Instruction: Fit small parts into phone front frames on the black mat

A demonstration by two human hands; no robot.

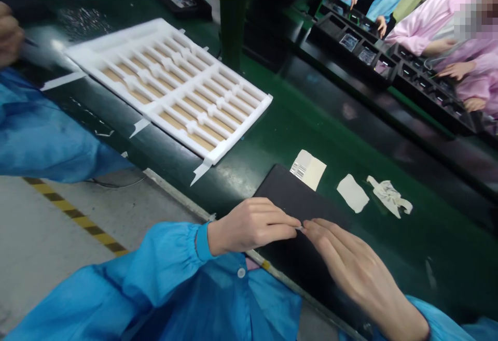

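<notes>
- Head view looks down on a dark green bench (295, 123) with a flat black panel (295, 201) lying at 6 o'clock, close to its near edge.
- Both hands meet over the panel: left hand (249, 225) comes in from 8 o'clock, right hand (350, 263) from 4 o'clock, their fingertips touching at one spot on the panel's surface.
- Each hand is pinched thumb to forefinger on something tiny between them, perhaps a film tab; it is too small to name.
- Panel's long axis runs from 11 o'clock to 5 o'clock, directly under the hands; the left hand lies a little nearer its middle.
- Panel looks matt black, thin, rectangular, its near part hidden by the right hand.
- Just beyond its far corner lies a white label (308, 169) with a barcode; at 3 o'clock of that, a white paper scrap (353, 193) and a crumpled strip (389, 196).
- At 10 o'clock sits a white foam tray (171, 84) with slotted rows.
- Other people's hands work at black trays (389, 56) at 1 o'clock.
</notes>
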